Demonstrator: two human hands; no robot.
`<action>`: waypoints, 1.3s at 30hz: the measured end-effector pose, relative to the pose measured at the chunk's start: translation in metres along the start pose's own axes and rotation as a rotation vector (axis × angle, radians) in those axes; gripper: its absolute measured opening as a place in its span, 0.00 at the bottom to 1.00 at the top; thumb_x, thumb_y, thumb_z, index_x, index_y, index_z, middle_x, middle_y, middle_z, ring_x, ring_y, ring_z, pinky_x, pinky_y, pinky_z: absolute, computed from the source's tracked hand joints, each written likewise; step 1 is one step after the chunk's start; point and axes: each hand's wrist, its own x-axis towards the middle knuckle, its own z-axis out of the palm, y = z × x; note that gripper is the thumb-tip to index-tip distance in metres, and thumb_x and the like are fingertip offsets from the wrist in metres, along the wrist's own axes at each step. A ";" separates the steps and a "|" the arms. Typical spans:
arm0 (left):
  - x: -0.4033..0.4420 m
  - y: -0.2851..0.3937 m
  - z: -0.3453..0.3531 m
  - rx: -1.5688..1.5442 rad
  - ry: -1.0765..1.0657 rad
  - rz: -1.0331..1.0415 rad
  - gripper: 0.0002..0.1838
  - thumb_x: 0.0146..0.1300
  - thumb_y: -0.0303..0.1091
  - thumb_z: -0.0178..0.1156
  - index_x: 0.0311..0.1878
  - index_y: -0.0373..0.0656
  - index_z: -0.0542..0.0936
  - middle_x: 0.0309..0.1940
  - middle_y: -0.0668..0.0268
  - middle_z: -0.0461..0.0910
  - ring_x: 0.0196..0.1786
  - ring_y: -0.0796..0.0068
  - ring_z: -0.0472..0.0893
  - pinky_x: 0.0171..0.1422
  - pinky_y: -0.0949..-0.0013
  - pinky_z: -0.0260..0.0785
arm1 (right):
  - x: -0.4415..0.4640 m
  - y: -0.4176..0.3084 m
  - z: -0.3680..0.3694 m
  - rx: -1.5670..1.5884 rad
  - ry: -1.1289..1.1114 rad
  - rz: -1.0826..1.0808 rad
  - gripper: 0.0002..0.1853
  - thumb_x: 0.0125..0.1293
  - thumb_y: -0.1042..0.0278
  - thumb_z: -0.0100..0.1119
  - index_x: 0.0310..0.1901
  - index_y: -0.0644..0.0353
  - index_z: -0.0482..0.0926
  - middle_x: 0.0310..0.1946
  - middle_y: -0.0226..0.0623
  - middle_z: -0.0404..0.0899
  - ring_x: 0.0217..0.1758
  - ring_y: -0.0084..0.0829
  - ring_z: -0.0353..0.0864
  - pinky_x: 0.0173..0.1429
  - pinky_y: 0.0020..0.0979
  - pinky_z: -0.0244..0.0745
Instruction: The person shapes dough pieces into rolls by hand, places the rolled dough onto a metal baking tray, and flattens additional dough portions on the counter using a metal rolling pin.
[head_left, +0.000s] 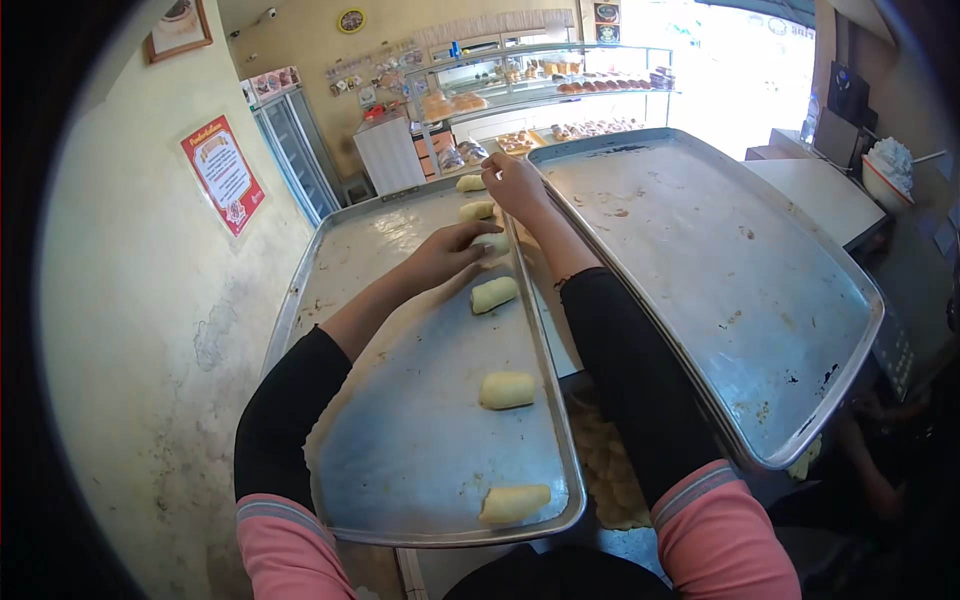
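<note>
Several pale dough rolls lie in a column along the right side of a large metal tray (pixel 400 400). My left hand (pixel 448 252) reaches over the tray, its fingers closed round a dough roll (pixel 494 243) that it partly covers. Farther off, my right hand (pixel 515 188) is curled beside the farthest dough roll (pixel 469 184); whether its fingers grip anything is hidden. Between the hands sits another dough roll (pixel 477 211). Closer to me are a roll (pixel 494 295), a thicker roll (pixel 508 390) and one at the near edge (pixel 515 503).
A second metal tray (pixel 700 270), stained and without rolls, stands at the right. Flattened dough (pixel 610 470) shows below, between the trays. A glass display case (pixel 540 90) with baked goods stands behind. A wall (pixel 180 340) runs along the left; another person's arm (pixel 865 470) is at the right.
</note>
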 end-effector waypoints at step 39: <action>-0.080 0.091 0.047 0.277 -0.093 0.120 0.23 0.70 0.30 0.54 0.67 0.43 0.69 0.63 0.55 0.74 0.63 0.53 0.75 0.73 0.55 0.61 | 0.000 -0.010 -0.003 0.008 -0.075 0.019 0.12 0.59 0.59 0.57 0.40 0.54 0.84 0.36 0.43 0.84 0.42 0.44 0.83 0.48 0.41 0.77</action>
